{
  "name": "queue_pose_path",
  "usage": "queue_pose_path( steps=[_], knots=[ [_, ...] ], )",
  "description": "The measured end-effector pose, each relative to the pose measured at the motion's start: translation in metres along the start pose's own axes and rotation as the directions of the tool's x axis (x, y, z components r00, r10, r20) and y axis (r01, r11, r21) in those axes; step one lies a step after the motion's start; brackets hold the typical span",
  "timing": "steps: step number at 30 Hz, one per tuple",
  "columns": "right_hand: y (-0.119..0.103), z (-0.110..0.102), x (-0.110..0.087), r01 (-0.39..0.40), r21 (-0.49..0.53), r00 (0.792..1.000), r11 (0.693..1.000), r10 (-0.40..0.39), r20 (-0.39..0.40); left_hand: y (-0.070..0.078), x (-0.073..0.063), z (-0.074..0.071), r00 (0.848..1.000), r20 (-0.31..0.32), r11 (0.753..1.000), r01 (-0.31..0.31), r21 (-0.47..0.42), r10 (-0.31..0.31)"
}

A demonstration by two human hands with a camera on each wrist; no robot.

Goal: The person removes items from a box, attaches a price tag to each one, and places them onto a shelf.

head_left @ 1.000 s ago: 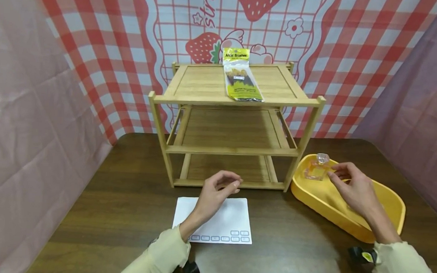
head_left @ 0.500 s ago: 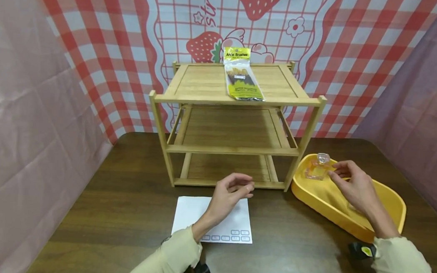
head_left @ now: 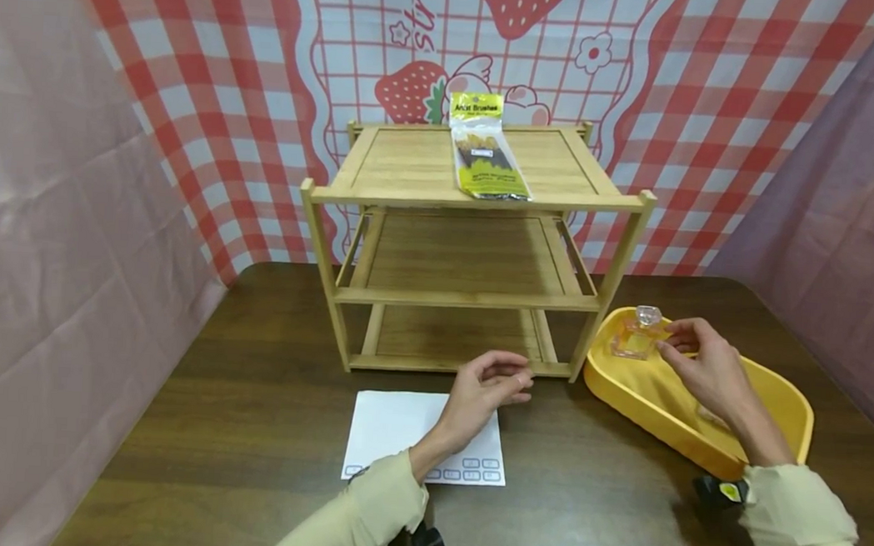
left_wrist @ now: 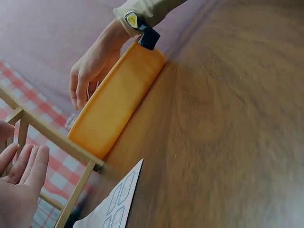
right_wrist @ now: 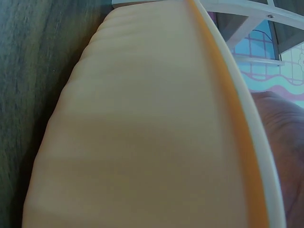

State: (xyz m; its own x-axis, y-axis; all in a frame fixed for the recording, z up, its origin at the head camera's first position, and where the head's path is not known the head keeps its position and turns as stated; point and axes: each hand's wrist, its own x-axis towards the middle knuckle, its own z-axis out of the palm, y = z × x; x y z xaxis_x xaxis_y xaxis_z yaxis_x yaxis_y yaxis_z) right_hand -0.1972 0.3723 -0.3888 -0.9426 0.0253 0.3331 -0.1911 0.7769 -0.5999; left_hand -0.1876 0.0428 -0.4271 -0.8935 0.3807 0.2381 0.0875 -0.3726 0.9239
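A white sheet point(head_left: 388, 427) is partly screened by the left hand point(head_left: 477, 398), its fingers relaxed, lightly bent and free. Beyond, the right hand point(head_left: 712, 373) is held over the yellow tray point(head_left: 653, 421), fingers loosely parted beside the glass bottle point(head_left: 631, 343) set at the tray's far left end; whether contact is made cannot be told. Behind, a brush packet point(head_left: 489, 158) is borne on top of the wooden rack point(head_left: 453, 253).

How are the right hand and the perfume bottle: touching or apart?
Cannot tell: the head view shows the right hand beside the perfume bottle, contact or gap unclear.
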Motion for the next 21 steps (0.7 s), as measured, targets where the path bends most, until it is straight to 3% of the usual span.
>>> queue_pose_path(
  steps=[9,21],
  knots=[
    [0.004,0.003,0.004,-0.005,0.001,1.000,1.000,0.005,0.021,-0.009,0.005,0.017,0.998,-0.009,0.993,0.067,-0.095,-0.068],
    [0.004,0.002,0.004,0.006,-0.007,1.000,1.000,-0.006,0.024,-0.020,0.011,0.034,0.993,-0.041,0.977,0.104,-0.185,-0.114]
  ],
)
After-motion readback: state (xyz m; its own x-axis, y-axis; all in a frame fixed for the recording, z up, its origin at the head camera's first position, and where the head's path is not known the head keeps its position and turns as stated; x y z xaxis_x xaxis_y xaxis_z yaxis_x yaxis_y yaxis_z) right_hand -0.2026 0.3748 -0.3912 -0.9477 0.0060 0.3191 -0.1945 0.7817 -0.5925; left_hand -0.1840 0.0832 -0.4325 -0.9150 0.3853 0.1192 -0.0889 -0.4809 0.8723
